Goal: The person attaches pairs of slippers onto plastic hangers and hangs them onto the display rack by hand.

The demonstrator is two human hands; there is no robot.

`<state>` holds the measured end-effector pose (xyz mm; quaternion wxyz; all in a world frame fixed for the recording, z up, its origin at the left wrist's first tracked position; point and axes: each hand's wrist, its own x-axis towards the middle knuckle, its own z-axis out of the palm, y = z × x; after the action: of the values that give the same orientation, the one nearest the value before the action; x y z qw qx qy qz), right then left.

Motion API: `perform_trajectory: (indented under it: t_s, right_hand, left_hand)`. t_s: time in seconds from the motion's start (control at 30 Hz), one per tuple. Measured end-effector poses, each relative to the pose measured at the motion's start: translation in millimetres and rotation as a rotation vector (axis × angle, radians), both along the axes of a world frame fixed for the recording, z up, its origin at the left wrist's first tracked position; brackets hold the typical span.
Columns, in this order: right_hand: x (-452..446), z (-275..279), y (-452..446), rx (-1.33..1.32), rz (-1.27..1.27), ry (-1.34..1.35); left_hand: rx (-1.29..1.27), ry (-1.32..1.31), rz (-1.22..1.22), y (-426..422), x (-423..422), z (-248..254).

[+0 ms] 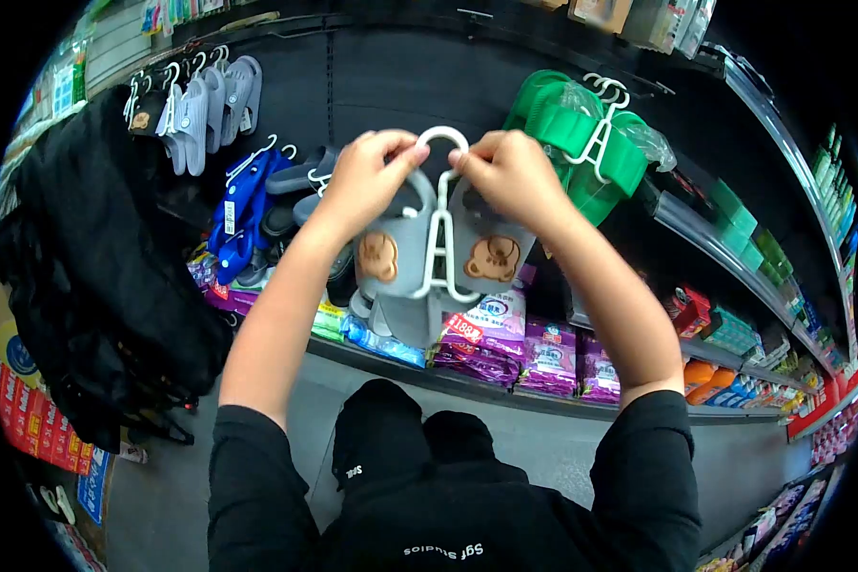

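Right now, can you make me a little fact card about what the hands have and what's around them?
Left hand: pinching one side of the hook of a white hanger
Right hand: pinching the hook's other side
On that hanger: gray slippers with brown bear faces
Hanging to the right: green slippers
Hanging to the left: blue slippers
Upper left: pale gray slippers
Lower down: purple packs

L hand (pixel 370 181) & R hand (pixel 517 179) close tog., both pinching, thumbs (pixel 409 157) inward; forearms (pixel 291 310) fwd, angled in.
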<state>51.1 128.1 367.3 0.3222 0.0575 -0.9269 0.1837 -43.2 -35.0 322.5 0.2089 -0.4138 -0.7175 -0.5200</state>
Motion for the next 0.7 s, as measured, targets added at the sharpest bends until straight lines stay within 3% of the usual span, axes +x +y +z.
perform_trajectory:
  t_s: [0.1, 0.37, 0.7]
  right_hand:
    - [-17.1, 29.6, 14.3, -0.069, -0.043, -0.008]
    - [-82.7, 81.4, 47.2, -0.093, -0.091, 0.087]
    - [-142.4, 81.5, 80.7, -0.137, -0.19, -0.037]
  left_hand:
    - [0.038, 0.056, -0.051, 17.6, -14.4, 34.0]
    - [0.103, 0.241, 0.12, 55.5, -71.5, 89.8]
    - [0.071, 0.136, 0.185, 100.1, -127.0, 85.9]
